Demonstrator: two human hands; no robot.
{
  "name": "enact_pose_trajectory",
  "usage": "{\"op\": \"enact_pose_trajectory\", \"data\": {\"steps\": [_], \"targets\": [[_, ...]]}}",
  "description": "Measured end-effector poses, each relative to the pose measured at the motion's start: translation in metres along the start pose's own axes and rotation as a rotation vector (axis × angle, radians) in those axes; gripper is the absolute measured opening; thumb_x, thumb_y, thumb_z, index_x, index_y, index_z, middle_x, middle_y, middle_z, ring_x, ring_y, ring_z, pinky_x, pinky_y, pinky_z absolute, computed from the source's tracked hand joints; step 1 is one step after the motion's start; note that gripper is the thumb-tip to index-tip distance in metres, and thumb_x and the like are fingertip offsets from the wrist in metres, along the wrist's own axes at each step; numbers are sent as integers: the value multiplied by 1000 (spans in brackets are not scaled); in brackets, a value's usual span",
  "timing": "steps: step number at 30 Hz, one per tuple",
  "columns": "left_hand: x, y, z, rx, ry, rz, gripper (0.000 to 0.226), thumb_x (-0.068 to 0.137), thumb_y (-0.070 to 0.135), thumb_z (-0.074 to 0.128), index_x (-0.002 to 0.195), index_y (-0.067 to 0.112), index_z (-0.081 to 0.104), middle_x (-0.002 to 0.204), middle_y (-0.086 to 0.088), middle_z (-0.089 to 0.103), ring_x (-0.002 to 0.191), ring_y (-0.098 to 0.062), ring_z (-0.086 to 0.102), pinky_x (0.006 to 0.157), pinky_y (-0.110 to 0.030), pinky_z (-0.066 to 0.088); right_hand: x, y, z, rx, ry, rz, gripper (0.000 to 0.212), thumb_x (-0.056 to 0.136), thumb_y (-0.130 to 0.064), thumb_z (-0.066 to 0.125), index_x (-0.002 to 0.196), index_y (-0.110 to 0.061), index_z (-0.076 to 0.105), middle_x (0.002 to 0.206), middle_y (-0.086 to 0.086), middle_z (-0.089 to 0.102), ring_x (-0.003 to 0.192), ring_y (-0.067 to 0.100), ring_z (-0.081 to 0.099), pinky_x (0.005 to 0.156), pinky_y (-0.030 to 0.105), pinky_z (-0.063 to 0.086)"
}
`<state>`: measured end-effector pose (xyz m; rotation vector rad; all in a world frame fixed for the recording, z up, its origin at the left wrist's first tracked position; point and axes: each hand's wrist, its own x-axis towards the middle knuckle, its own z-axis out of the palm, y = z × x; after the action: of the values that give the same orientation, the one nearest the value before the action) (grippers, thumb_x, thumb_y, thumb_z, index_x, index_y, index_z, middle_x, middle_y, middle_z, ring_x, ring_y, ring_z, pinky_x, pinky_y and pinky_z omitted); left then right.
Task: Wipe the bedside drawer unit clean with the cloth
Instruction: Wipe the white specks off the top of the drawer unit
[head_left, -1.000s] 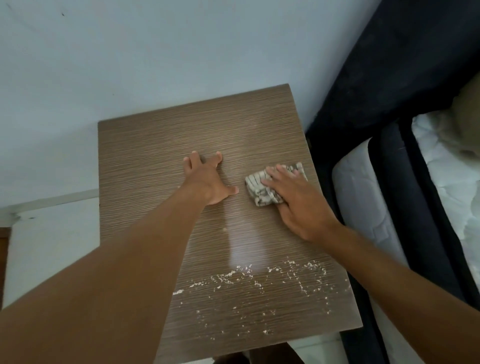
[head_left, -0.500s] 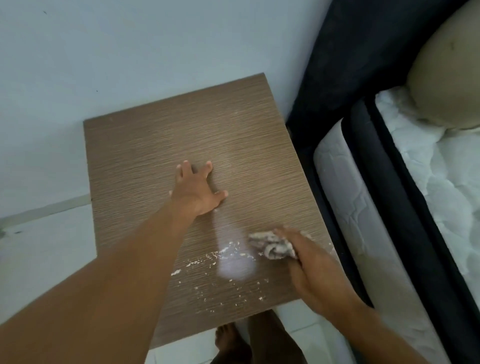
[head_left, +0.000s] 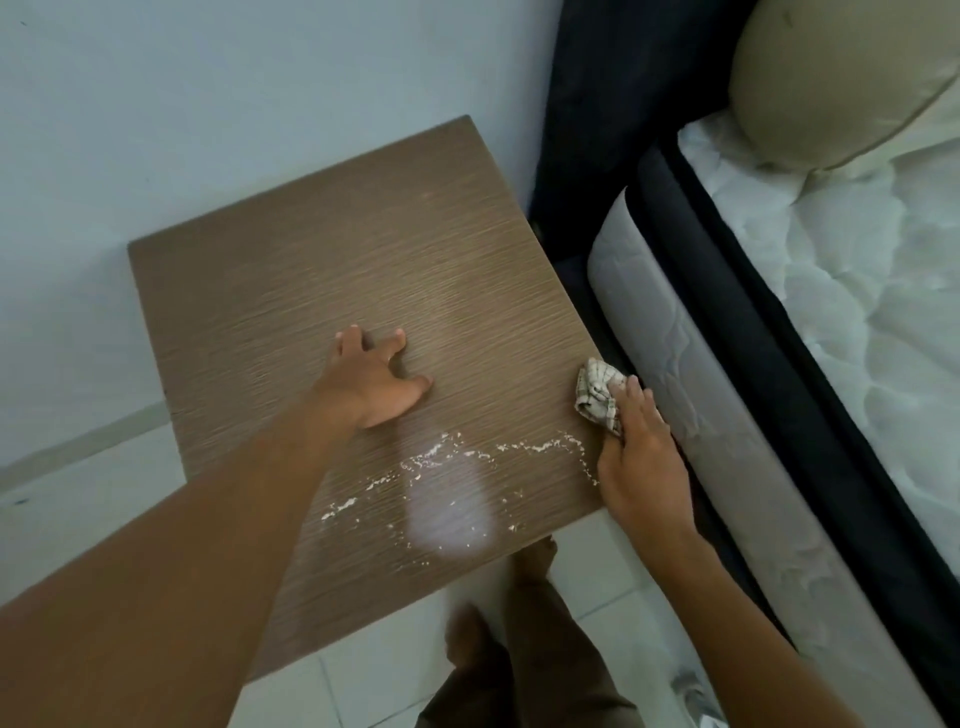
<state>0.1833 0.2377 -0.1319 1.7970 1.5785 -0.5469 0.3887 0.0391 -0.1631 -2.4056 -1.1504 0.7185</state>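
One head-worn view looks steeply down from close above the bedside drawer unit (head_left: 332, 291), whose top fills the centre; wall at 11 o'clock, bed (head_left: 779, 364) at 3 o'clock, floor tiles (head_left: 597, 561) at 6 o'clock

The drawer unit top (head_left: 311, 270) looks like brown wood-grain laminate, finely ridged, with a soft sheen near its front edge; the crumpled cloth (head_left: 597, 395) is woven, checked fabric; the mattress (head_left: 857, 291) at right is quilted white textile
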Motion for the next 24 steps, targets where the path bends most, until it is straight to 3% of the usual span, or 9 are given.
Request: {"op": "enact_pose_trajectory", "data": {"steps": [5, 10, 14, 16, 20, 22, 24], "targets": [[1, -1, -6, -44, -44, 4, 64, 95, 59, 40, 152, 41, 20, 163, 2, -5, 150, -30, -6, 119, -52, 6, -26, 0, 18, -121, 47, -76, 61, 91, -2, 45, 149, -16, 30, 159, 6, 18, 148, 19, 0, 118, 39, -7], [3, -5, -4, -97, -39, 15, 60, 95, 55, 41, 151, 42, 24, 159, 6, 1, 149, -28, 3, 119, -54, 10, -62, -25, 58, -41, 73, -94, 63, 89, -3, 43, 148, -21, 30, 157, -3, 15, 148, 12, -7, 118, 37, -8], [5, -6, -5, -94, -59, 23, 59, 96, 50, 42, 151, 42, 24, 159, 9, -2, 149, -26, -1, 119, -54, 9, -90, -56, 90, -18, 12, -105, 54, 95, -19, 35, 149, -22, 30, 158, -3, 16, 148, 11, -6, 120, 36, -9], [6, -7, -5, -93, -63, 26, 59, 96, 49, 43, 151, 42, 23, 159, 10, -4, 149, -26, -3, 119, -55, 8, -103, -73, 99, 15, -30, -114, 54, 95, -28, 26, 147, -20, 33, 157, -3, 19, 148, 17, 2, 118, 39, -3], [7, -9, -4, -115, -66, 26, 60, 95, 47, 44, 151, 43, 23, 159, 9, -3, 149, -27, 1, 119, -56, 10, -118, -100, 95, 192, -163, -87, 54, 97, -15, 36, 150, -28, 28, 156, -15, 11, 147, 5, 1, 120, 39, 9], [8, -9, -5, -124, -62, 26, 59, 95, 45, 44, 151, 44, 23, 159, 9, -4, 149, -28, 1, 119, -56, 10, -115, -107, 77, 309, -157, 18, 48, 100, -20, 40, 145, -36, 32, 152, -14, 34, 138, 9, 35, 111, 40, 36], [8, -9, -6, -127, -63, 32, 59, 96, 44, 44, 151, 43, 24, 160, 7, -2, 149, -29, 2, 119, -56, 10, -103, -112, 55, 370, -125, 86, 30, 101, -27, 40, 128, -38, 45, 119, -11, 62, 100, 5, 60, 84, 33, 53]]}}
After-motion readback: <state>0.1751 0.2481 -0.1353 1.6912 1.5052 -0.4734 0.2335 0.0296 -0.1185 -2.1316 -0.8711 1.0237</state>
